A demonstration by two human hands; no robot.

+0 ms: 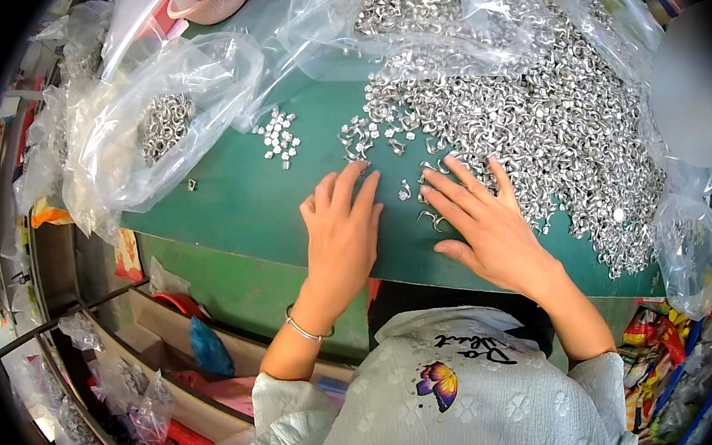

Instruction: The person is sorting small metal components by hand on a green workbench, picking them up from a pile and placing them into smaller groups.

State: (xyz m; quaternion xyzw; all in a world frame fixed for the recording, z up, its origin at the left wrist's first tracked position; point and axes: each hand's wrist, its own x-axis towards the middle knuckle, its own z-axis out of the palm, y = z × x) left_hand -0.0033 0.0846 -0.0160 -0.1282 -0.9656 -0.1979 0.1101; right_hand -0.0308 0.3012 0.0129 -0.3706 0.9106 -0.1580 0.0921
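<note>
The left hand (341,225) is loosely open, fingertips down beside a small cluster (358,136) of metal pieces; the right hand (489,229) is open wide, fingers fanned over the border of one large metal pile (563,138). Both wrists cross the front edge of the desk (240,213). The pile covers its right side; one lone piece (192,184) lies toward the left edge.

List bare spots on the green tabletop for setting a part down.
Biggest: flat green tabletop between the crinkled clear plastic bag, small silvery metal cluster and front edge, one stray silvery piece aside. Smaller: above-right of that cluster, left of the big silvery metal heap. Crowded: right side, under the heap.
</note>
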